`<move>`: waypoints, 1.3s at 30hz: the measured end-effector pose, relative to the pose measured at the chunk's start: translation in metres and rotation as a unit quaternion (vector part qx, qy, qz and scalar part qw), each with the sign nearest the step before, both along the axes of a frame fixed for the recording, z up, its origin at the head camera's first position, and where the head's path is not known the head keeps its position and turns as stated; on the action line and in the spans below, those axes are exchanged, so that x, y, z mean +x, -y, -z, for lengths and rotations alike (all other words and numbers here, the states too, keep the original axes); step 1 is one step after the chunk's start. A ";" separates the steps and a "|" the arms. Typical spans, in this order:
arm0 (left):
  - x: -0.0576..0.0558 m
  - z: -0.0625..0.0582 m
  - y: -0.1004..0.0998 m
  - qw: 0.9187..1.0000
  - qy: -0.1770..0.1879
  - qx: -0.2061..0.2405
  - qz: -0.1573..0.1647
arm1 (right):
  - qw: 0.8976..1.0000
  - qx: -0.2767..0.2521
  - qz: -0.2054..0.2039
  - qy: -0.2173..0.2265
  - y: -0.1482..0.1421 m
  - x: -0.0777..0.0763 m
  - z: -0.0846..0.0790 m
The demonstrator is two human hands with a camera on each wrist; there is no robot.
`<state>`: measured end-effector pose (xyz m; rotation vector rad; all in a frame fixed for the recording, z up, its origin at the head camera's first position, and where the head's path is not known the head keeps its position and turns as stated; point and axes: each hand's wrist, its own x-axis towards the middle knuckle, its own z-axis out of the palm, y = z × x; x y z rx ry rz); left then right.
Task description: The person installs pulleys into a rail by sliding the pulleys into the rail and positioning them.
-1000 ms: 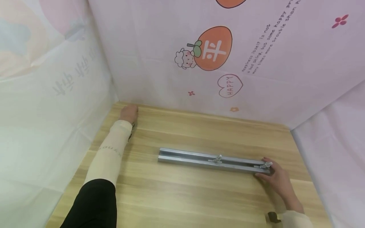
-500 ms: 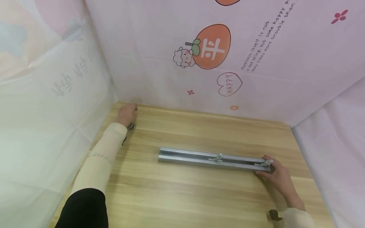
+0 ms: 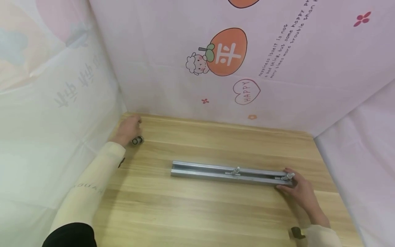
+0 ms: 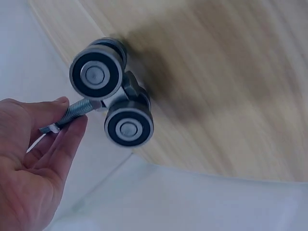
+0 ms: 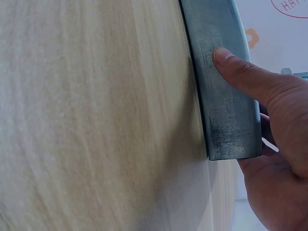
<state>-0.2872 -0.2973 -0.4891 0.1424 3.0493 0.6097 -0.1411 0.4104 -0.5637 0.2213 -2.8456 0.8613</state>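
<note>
In the left wrist view my left hand (image 4: pixel 36 163) pinches the threaded bolt (image 4: pixel 76 111) of a roller trolley between thumb and fingers. The trolley's wheels (image 4: pixel 129 128) have black seals and metal hubs. In the head view that left hand (image 3: pixel 128 129) is over the far left corner of the board. A metal channel rail (image 3: pixel 202 172) lies across the middle, slot upward. Two bolts stand up from its slot, one near mid-length (image 3: pixel 236 171) and one at the right end (image 3: pixel 288 176). My right hand (image 3: pixel 303 195) grips that end, its thumb along the rail's side wall (image 5: pixel 226 96).
The wood-grain tabletop (image 3: pixel 191 212) is bordered by a printed pink cloth (image 3: pixel 172 79) at the back. Pale cloth walls rise at the left (image 3: pixel 40 147) and right (image 3: pixel 364 164).
My left hand has drawn back leftward and toward me, turning so the trolley wheels come into sight beneath it. My right hand and the rail stay in place.
</note>
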 end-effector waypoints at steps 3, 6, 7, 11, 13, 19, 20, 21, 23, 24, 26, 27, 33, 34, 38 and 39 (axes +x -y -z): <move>0.006 0.000 0.003 1.000 -0.011 -0.004 0.002 | 1.000 0.002 0.000 0.002 0.000 0.000 0.000; 0.012 0.000 0.005 0.999 -0.026 -0.018 0.011 | 1.000 0.002 0.000 0.006 0.000 0.000 -0.001; 0.014 0.000 0.005 0.999 -0.031 -0.021 0.016 | 1.000 0.002 0.000 0.005 0.000 0.000 -0.001; 0.024 -0.001 0.009 0.998 -0.050 -0.027 0.032 | 1.000 0.002 0.000 0.004 0.000 0.000 0.000; 0.028 -0.001 0.011 0.997 -0.056 -0.025 0.037 | 1.000 0.002 0.000 0.005 0.000 0.000 0.000; 0.039 0.003 0.019 0.998 -0.043 -0.032 0.041 | 1.000 0.003 0.002 0.009 -0.001 0.001 0.000; 0.040 0.004 0.020 0.998 -0.045 -0.035 0.042 | 1.000 0.002 0.002 0.008 -0.001 0.001 -0.001; 0.041 0.005 0.021 0.997 -0.051 -0.040 0.044 | 1.000 0.002 0.001 0.007 -0.001 0.001 -0.001; 0.043 0.006 0.022 0.996 -0.060 -0.051 0.051 | 1.000 0.000 -0.001 0.005 -0.001 0.001 -0.001; 0.045 0.006 0.023 0.995 -0.062 -0.057 0.055 | 1.000 0.000 -0.002 0.004 -0.001 0.001 -0.001; 0.046 0.006 0.023 0.994 -0.061 -0.067 0.062 | 1.000 -0.001 -0.003 0.003 0.000 0.001 -0.001; 0.047 0.005 0.023 0.994 -0.057 -0.071 0.066 | 1.000 -0.002 -0.003 0.003 0.000 0.001 -0.001; 0.043 0.002 0.023 0.992 -0.023 -0.090 0.082 | 1.000 -0.001 -0.002 -0.003 0.002 0.002 -0.001; 0.041 0.002 0.023 0.992 -0.019 -0.094 0.085 | 1.000 0.000 -0.002 -0.002 0.002 0.002 -0.001; 0.037 -0.001 0.024 0.989 -0.004 -0.111 0.097 | 1.000 0.002 0.001 0.003 0.003 0.002 -0.001; 0.036 -0.002 0.024 0.989 0.001 -0.113 0.098 | 1.000 0.002 0.000 0.005 0.003 0.002 -0.001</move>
